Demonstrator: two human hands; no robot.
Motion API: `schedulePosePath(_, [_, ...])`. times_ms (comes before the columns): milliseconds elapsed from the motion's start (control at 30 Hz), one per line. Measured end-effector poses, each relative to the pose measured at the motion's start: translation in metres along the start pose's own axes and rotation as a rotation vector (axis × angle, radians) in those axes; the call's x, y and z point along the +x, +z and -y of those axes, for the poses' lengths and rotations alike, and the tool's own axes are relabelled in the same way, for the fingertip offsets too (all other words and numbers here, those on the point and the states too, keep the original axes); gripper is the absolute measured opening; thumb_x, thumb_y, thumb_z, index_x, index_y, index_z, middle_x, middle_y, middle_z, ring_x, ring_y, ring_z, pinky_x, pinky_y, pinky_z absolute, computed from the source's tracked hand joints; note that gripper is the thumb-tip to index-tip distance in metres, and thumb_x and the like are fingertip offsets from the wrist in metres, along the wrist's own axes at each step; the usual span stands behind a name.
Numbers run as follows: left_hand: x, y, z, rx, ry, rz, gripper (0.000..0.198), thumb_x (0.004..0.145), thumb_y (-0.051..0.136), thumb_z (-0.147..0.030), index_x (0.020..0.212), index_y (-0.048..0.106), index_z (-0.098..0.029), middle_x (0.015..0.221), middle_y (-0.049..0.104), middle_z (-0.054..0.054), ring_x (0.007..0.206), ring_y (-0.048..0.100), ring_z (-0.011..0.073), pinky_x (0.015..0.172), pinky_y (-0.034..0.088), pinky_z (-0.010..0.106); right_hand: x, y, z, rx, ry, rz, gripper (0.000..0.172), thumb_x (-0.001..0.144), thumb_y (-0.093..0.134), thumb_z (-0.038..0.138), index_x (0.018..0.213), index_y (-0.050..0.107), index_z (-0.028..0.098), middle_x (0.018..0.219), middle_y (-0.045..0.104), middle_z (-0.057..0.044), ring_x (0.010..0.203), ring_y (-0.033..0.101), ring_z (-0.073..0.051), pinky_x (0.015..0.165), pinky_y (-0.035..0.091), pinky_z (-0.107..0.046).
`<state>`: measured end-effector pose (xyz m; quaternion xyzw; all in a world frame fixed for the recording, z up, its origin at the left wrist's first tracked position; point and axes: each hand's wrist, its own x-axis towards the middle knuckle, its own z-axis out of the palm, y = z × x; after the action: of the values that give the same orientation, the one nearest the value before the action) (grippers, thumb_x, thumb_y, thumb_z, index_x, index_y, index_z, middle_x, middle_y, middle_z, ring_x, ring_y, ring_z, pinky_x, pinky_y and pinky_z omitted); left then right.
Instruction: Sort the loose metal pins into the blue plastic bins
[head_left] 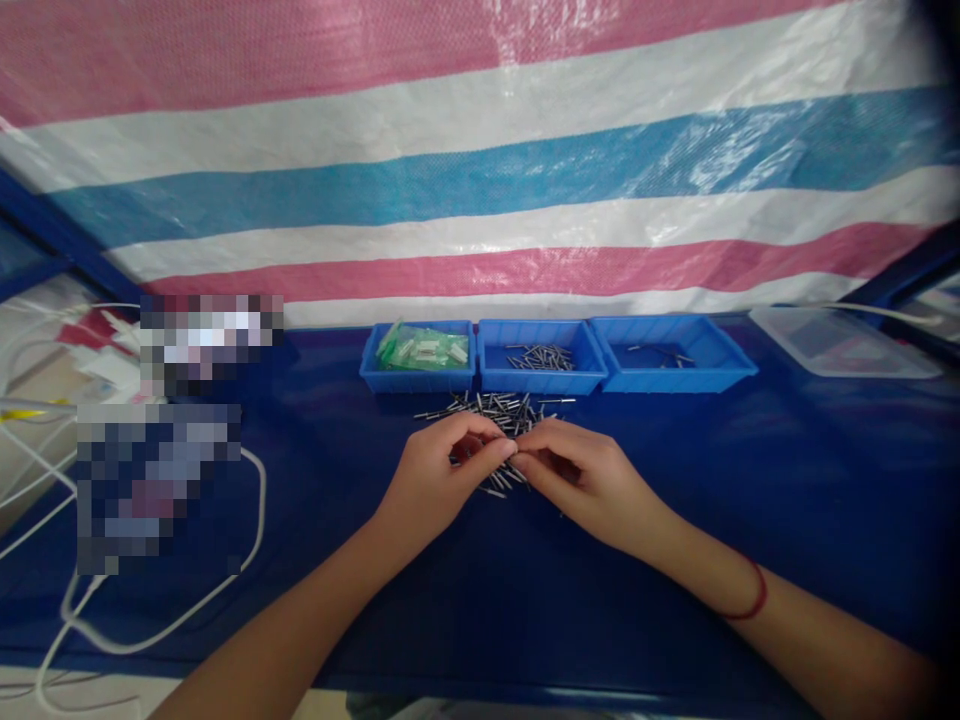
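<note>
From my remote view, the left hand [439, 470] and right hand [600, 480] pinch nearly closed, fingertips meeting over the metal pins [495, 408]; I can't tell what they grip. Blue bins [544, 381] line the surface's [480, 620] far edge, presumably keeping pins within reach.

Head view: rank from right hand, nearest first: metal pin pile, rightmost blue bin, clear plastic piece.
From the right hand:
1. Metal pin pile: right by the fingertips, toward the left.
2. Rightmost blue bin: beyond the hand, to its right.
3. Clear plastic piece: far right, past that bin.
</note>
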<state>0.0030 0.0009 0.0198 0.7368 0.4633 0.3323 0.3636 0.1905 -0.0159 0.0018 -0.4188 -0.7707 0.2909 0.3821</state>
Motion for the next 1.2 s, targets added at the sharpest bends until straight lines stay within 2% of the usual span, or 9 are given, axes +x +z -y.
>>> schedulePosePath(400, [-0.001,0.001,0.001,0.014,0.045,-0.009,0.013,0.085,0.062,-0.031,0.086,0.066,-0.018,0.077,0.066,-0.002,0.07,0.06,0.0107,0.065,0.044,0.02,0.0,0.001,-0.002,0.05,0.038,0.038,0.016,0.091,0.05,0.024,0.083,0.062,0.017,0.072,0.056,-0.002,0.064,0.051,-0.013,0.058,0.039,-0.025])
schedulePosePath(667, [0.0,-0.002,-0.002,0.068,0.09,-0.024,0.011,0.085,0.061,-0.027,0.087,0.066,-0.018,0.079,0.068,-0.001,0.068,0.06,0.0107,0.063,0.045,0.02,-0.001,0.003,-0.002,0.082,0.099,-0.046,0.011,0.087,0.056,0.025,0.082,0.061,0.017,0.069,0.054,-0.001,0.059,0.048,-0.011,0.052,0.037,-0.025])
schedulePosePath(800, [0.002,-0.005,0.0,0.137,0.153,-0.022,0.009,0.086,0.06,-0.025,0.089,0.065,-0.018,0.082,0.067,0.0,0.07,0.06,0.0111,0.066,0.046,0.021,-0.002,0.004,-0.003,0.089,0.107,-0.13,0.011,0.086,0.058,0.028,0.083,0.061,0.018,0.069,0.055,-0.001,0.056,0.048,-0.011,0.05,0.038,-0.024])
schedulePosePath(900, [0.003,-0.006,0.002,0.19,0.238,0.01,0.007,0.088,0.059,-0.023,0.087,0.063,-0.018,0.083,0.065,0.0,0.076,0.06,0.0116,0.072,0.046,0.022,-0.004,0.003,-0.002,0.071,0.06,-0.192,0.009,0.086,0.058,0.027,0.085,0.061,0.018,0.069,0.054,0.0,0.056,0.048,-0.01,0.05,0.038,-0.024])
schedulePosePath(1033, [0.002,-0.006,0.002,0.222,0.316,0.082,0.011,0.09,0.055,-0.024,0.086,0.063,-0.017,0.089,0.064,0.003,0.086,0.06,0.0135,0.08,0.046,0.025,-0.004,0.002,0.003,0.026,-0.009,-0.161,0.015,0.087,0.056,0.027,0.076,0.059,0.017,0.068,0.055,-0.002,0.059,0.049,-0.011,0.054,0.038,-0.025])
schedulePosePath(1133, [0.0,-0.006,0.002,0.268,0.326,0.101,0.013,0.092,0.053,-0.026,0.095,0.062,-0.018,0.095,0.064,0.004,0.089,0.06,0.0143,0.082,0.046,0.026,0.0,-0.005,0.003,0.105,0.087,-0.166,0.028,0.09,0.053,0.032,0.067,0.059,0.017,0.061,0.052,0.0,0.056,0.046,-0.011,0.053,0.036,-0.026])
schedulePosePath(1200, [0.0,-0.007,0.001,0.319,0.321,0.109,0.017,0.092,0.052,-0.028,0.102,0.061,-0.017,0.1,0.064,0.005,0.092,0.06,0.015,0.085,0.045,0.027,0.005,-0.016,-0.002,0.222,0.22,-0.296,0.031,0.089,0.054,0.037,0.066,0.061,0.017,0.058,0.051,0.0,0.053,0.045,-0.01,0.05,0.033,-0.026])
